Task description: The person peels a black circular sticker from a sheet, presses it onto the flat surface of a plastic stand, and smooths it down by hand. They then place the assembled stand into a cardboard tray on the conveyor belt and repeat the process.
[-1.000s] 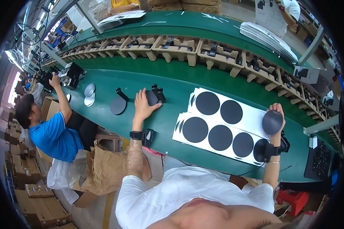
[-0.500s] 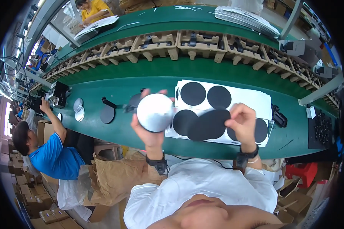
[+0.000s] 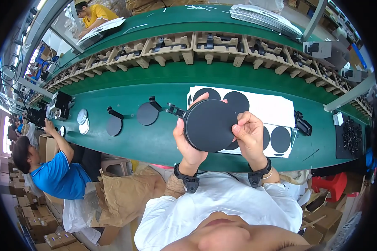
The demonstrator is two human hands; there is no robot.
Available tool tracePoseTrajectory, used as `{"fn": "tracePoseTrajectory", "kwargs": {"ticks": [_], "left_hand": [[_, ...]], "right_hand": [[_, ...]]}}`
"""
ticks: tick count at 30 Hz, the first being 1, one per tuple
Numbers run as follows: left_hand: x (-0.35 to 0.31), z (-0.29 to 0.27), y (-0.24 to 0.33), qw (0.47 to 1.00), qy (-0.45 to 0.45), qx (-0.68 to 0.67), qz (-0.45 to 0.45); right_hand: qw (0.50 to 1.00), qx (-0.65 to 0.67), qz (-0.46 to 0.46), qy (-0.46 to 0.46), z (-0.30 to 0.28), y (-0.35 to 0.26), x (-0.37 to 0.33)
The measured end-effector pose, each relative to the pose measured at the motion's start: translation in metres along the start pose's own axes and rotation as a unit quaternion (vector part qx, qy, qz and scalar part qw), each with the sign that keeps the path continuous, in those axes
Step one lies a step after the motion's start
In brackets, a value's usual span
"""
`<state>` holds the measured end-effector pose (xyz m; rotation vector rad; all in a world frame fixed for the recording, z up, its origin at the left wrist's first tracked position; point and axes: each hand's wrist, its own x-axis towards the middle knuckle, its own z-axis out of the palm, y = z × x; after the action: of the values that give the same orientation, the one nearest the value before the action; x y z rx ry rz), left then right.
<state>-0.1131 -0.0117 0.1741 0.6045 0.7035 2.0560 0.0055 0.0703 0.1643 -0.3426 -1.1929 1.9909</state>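
My left hand (image 3: 188, 144) is closed around the rim of a round base with a short black hinged arm (image 3: 176, 110) sticking out at its upper left. A black round pad (image 3: 209, 125) covers the face of that base, so its pale surface is hidden. At the pad's right edge, my right hand (image 3: 250, 134) pinches it between thumb and fingers. Beneath and behind both hands lie white backing sheets (image 3: 276, 112) carrying more black round pads (image 3: 280, 139). Left of my hands, two black round bases with hinged arms (image 3: 148, 113) (image 3: 114, 125) rest on the green table.
Pale discs (image 3: 83, 121) lie farther left, near a co-worker in blue (image 3: 63, 175). Pulp trays (image 3: 220, 44) holding black parts line the raised strip beyond the table. A black part (image 3: 303, 123) sits right of the sheets, and a dark mat (image 3: 348, 140) bears small black pieces.
The black pad moved left from above the sheets onto the base, covering its pale face. My left hand shifted right with the base, and my hands came together.
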Motion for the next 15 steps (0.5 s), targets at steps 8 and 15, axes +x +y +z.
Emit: {"fn": "tracePoseTrajectory", "kwargs": {"ticks": [8, 15], "left_hand": [[0.005, -0.005, 0.007, 1.0, -0.016, -0.009, -0.008], [0.006, -0.009, 0.01, 0.999, -0.034, -0.013, 0.006]], "right_hand": [[1.0, -0.005, -0.025, -0.002, 0.004, 0.01, 0.004], [0.998, -0.041, -0.046, 0.016, 0.014, 0.011, 0.008]]}}
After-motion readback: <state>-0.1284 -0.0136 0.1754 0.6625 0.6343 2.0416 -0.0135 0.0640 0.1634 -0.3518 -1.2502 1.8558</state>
